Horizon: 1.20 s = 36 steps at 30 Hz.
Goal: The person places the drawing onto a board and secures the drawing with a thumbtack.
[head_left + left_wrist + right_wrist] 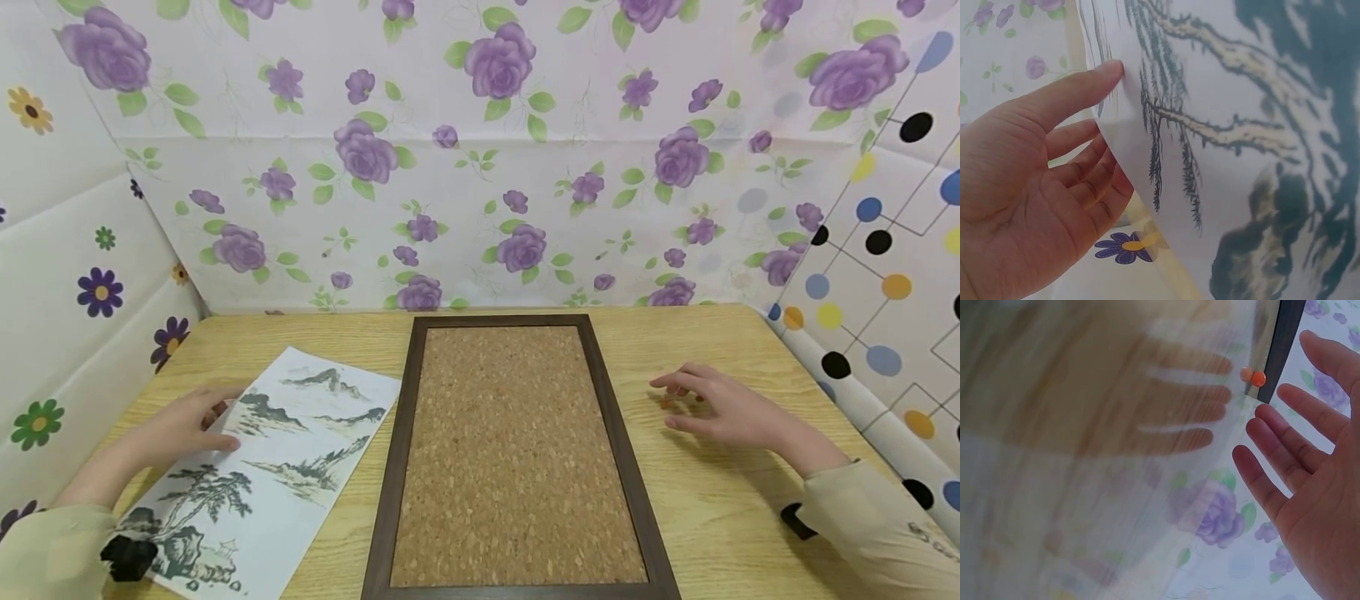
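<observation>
A white sheet of paper (255, 467) printed with an ink landscape of mountains and pines lies aslant on the left of the table. My left hand (183, 429) pinches its left edge, thumb on the printed face and fingers behind, as the left wrist view (1041, 169) also shows. Right of the sheet lies a cork board (517, 458) in a dark brown frame. Over the table to the board's right, my right hand (712, 408) has loosely spread fingers and holds nothing. A small orange round object (1259, 378) sits near my right fingertips; the head view does not show it.
The wooden table (675, 342) has a glossy surface that mirrors the right hand. A flowered sheet (450, 167) hangs behind it. Patterned side sheets stand close at the left (67, 275) and right (885, 275). The paper's upper right corner reaches the board's frame.
</observation>
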Each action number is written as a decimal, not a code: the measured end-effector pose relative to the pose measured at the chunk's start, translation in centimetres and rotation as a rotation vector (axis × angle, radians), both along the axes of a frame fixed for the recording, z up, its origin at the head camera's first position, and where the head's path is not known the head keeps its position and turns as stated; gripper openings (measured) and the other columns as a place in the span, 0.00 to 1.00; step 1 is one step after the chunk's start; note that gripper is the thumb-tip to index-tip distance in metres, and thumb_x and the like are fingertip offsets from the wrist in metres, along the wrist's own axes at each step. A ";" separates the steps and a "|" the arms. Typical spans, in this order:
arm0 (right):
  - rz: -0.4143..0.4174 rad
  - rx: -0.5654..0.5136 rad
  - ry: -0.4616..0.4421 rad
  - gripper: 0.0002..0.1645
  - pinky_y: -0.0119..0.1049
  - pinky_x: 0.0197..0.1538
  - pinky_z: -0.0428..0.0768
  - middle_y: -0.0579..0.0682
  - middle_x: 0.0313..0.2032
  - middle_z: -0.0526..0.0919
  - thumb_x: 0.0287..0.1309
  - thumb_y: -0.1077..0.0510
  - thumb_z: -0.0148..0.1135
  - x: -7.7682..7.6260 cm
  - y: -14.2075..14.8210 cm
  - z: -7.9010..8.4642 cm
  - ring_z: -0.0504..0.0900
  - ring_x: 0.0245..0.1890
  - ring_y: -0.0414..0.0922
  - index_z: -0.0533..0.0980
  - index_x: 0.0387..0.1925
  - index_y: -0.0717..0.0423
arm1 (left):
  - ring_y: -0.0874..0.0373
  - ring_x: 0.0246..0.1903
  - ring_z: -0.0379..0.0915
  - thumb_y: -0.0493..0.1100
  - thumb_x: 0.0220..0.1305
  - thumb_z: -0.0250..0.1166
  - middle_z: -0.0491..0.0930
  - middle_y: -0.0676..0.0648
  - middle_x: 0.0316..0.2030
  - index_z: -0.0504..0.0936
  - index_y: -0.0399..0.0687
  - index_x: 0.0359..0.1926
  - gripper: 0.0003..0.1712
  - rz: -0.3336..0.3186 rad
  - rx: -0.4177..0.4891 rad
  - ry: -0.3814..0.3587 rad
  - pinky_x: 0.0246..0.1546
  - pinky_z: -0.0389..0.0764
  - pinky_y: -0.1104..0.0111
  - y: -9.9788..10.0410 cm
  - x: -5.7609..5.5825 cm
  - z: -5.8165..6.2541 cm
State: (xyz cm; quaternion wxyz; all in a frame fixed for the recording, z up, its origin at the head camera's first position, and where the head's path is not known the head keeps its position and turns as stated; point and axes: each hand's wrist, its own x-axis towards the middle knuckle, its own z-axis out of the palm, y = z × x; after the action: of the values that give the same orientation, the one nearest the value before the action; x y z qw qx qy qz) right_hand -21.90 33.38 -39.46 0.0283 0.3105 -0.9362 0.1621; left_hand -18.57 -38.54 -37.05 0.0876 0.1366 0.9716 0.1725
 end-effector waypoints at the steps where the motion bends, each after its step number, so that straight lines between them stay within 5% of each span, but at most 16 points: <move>1: -0.001 0.000 -0.002 0.29 0.37 0.44 0.82 0.41 0.45 0.79 0.61 0.45 0.67 0.0 0.0 0.0 0.78 0.45 0.40 0.75 0.61 0.50 | 0.54 0.40 0.72 0.46 0.55 0.73 0.78 0.38 0.43 0.63 0.22 0.67 0.47 0.000 0.001 -0.006 0.32 0.75 0.69 0.0 0.0 0.0; 19: -0.005 0.019 -0.007 0.28 0.35 0.43 0.82 0.41 0.43 0.78 0.58 0.45 0.69 -0.3 0.3 -0.3 0.78 0.42 0.37 0.77 0.58 0.50 | 0.53 0.39 0.79 0.45 0.59 0.71 0.82 0.40 0.41 0.69 0.25 0.63 0.38 -0.013 0.008 -0.067 0.32 0.79 0.69 -1.2 -0.4 0.2; 36: 0.012 0.026 -0.002 0.25 0.31 0.39 0.81 0.40 0.40 0.79 0.56 0.50 0.72 -0.8 0.4 -0.6 0.77 0.39 0.35 0.80 0.55 0.51 | 0.58 0.36 0.77 0.38 0.61 0.68 0.81 0.44 0.37 0.73 0.25 0.59 0.29 -0.009 -0.016 -0.035 0.31 0.77 0.70 -1.5 -0.4 0.3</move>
State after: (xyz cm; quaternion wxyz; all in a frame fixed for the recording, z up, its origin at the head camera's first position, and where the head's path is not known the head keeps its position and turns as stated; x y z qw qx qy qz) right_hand -22.66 33.79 -40.02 0.0225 0.3162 -0.9364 0.1502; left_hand -19.02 -40.05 -36.77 0.1066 0.1373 0.9705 0.1668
